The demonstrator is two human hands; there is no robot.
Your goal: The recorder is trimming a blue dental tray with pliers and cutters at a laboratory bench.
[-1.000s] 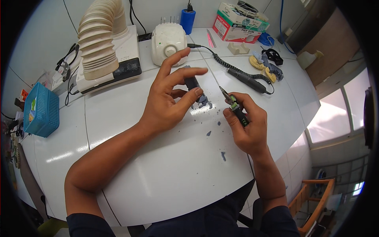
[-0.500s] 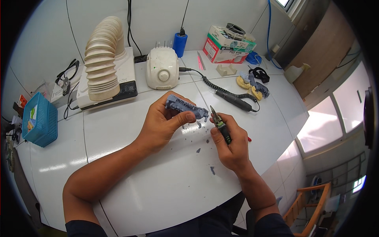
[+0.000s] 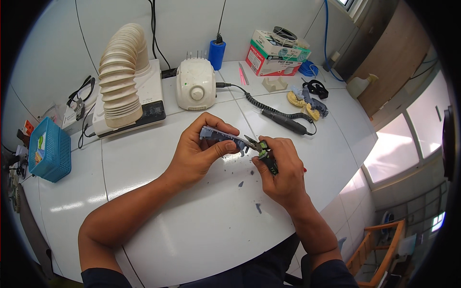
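Observation:
Over the white table, my left hand (image 3: 191,152) is closed around a blue-grey dental model piece (image 3: 209,134), with the thumb along its near side and fingers behind. Thin stubs stick out along its lower edge and right end. My right hand (image 3: 286,174) grips a pair of pliers (image 3: 265,157) with black and green handles. Their jaws are parted at the right end of the dental piece; whether they touch it I cannot tell. Small blue-grey scraps (image 3: 241,184) lie on the table below. A red tip (image 3: 305,169) shows beside my right hand.
Behind my hands stand a white control box (image 3: 196,86) and a corded black handpiece (image 3: 284,122). A ribbed hose on a white unit (image 3: 154,86) is at the left, near a blue basket (image 3: 58,156). Yellowish dental models (image 3: 311,112) and boxes (image 3: 273,67) sit at the back right.
The pliers' jaws have opened and moved up-left to the dental piece's right end. The dental piece has been turned, showing a flatter pale edge.

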